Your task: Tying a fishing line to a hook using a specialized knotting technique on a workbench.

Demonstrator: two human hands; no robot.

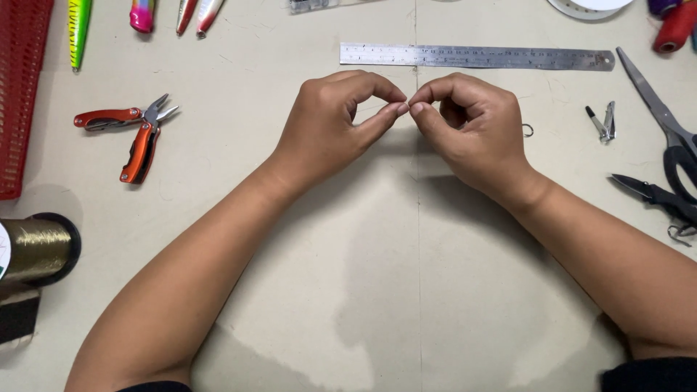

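At centre of the tan table point(377, 290), left hand point(330, 127) and right hand point(472, 127) meet fingertip to fingertip, each thumb and forefinger pinched shut; whatever sits between them is too small to make out, so can't tell what's being gripped. Just beside the right hand at 3 o'clock: one small metal ring point(528, 131). At 12: one steel ruler point(477, 56), lying flat. Further out at 3: one nail clipper point(604, 122), one pair of scissors point(664, 120), one dark pliers tool point(657, 196). At 9: one orange-handled multitool point(134, 131), jaws open. At 11: four fishing lures point(78, 25) in a row, partly cut off by the frame. Far 9: red mesh basket point(22, 87), contents not visible. At 8: one spool of gold line point(36, 250). At 1: red thread spool point(677, 29).
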